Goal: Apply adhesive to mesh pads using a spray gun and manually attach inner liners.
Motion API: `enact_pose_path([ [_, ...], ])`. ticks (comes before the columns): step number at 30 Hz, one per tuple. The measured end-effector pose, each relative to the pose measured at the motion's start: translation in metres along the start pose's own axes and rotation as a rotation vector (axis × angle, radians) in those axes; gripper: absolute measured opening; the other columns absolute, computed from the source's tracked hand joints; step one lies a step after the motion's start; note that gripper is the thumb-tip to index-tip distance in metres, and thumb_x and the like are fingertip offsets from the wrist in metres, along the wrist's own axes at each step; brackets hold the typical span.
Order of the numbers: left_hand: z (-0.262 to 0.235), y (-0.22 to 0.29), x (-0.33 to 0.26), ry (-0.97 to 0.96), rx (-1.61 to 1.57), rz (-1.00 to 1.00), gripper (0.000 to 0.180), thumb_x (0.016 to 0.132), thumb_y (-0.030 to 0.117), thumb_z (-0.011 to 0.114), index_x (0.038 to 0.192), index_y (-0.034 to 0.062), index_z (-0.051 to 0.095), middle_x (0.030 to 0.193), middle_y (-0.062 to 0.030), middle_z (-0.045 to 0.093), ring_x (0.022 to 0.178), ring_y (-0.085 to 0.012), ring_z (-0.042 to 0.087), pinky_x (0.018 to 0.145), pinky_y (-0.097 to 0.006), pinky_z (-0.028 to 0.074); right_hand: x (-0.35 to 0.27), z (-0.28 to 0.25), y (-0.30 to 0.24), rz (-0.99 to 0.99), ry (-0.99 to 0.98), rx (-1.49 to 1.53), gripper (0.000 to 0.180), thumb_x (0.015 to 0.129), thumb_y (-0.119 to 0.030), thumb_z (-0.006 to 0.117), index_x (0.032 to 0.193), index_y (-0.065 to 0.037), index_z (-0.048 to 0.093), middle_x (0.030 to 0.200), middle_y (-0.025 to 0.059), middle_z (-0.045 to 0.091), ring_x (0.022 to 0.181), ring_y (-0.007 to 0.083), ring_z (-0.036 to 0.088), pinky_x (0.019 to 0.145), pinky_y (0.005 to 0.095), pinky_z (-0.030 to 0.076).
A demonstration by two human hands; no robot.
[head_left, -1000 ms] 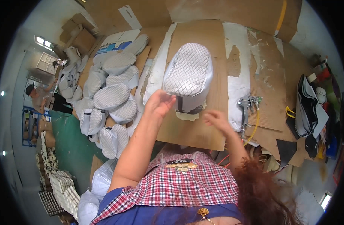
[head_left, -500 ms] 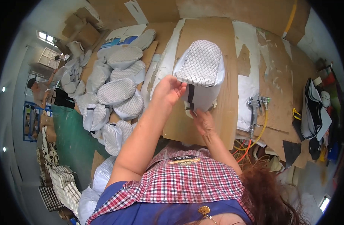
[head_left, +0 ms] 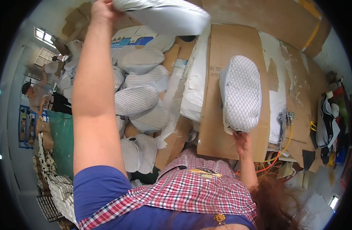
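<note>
The left hand [head_left: 103,9] is raised high, gripping one quilted white cushion [head_left: 164,15] above the pile [head_left: 139,96], while the right hand [head_left: 242,141] pinches the near end of another cushion [head_left: 241,92] lying on the cardboard-covered table [head_left: 218,126].

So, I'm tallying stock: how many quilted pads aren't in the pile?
2: one quilted pad lies on the cardboard by the right hand; another is raised in the left hand.
</note>
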State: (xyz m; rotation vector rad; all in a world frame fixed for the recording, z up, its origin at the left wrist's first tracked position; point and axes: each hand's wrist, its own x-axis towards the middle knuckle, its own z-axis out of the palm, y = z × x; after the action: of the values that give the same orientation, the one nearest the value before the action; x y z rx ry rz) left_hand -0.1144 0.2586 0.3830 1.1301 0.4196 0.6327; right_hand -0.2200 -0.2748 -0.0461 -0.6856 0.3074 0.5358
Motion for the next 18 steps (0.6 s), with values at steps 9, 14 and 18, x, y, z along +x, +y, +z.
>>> enact_pose_path([
  [9, -0.299, -0.063, 0.006, 0.767, 0.503, -0.251, 0.038, 0.074, 0.03, 0.053, 0.101, 0.0035, 0.057, 0.104, -0.0122, 0.058, 0.098, -0.0256, 0.054, 0.079, -0.043, 0.042, -0.012, -0.007, -0.013, -0.043, 0.167, -0.093, 0.046, 0.072, -0.013, 0.062, 0.117, -0.011, 0.048, 0.106, 0.0054, 0.057, 0.098, 0.0234, 0.053, 0.085, 0.0413, 0.042],
  [14, -0.342, -0.146, -0.065, 0.174, 0.151, -0.282, 0.029, 0.077, 0.028, 0.058, 0.097, 0.0065, 0.06, 0.087, -0.0057, 0.061, 0.077, -0.0226, 0.059, 0.071, -0.034, 0.047, -0.009, 0.03, -0.012, -0.049, 0.167, -0.09, 0.037, 0.074, -0.011, 0.06, 0.11, -0.007, 0.051, 0.105, 0.0074, 0.058, 0.093, 0.0241, 0.055, 0.082, 0.0398, 0.043],
  [18, -0.115, -0.315, -0.204, -0.579, 0.281, -0.832, 0.03, 0.088, 0.026, 0.046, 0.099, 0.002, 0.061, 0.097, -0.0131, 0.063, 0.085, -0.0232, 0.062, 0.076, -0.033, 0.05, -0.022, 0.075, -0.019, 0.01, 0.122, -0.002, 0.027, 0.079, -0.015, 0.061, 0.103, -0.004, 0.053, 0.101, 0.0092, 0.059, 0.087, 0.0238, 0.057, 0.08, 0.0391, 0.044],
])
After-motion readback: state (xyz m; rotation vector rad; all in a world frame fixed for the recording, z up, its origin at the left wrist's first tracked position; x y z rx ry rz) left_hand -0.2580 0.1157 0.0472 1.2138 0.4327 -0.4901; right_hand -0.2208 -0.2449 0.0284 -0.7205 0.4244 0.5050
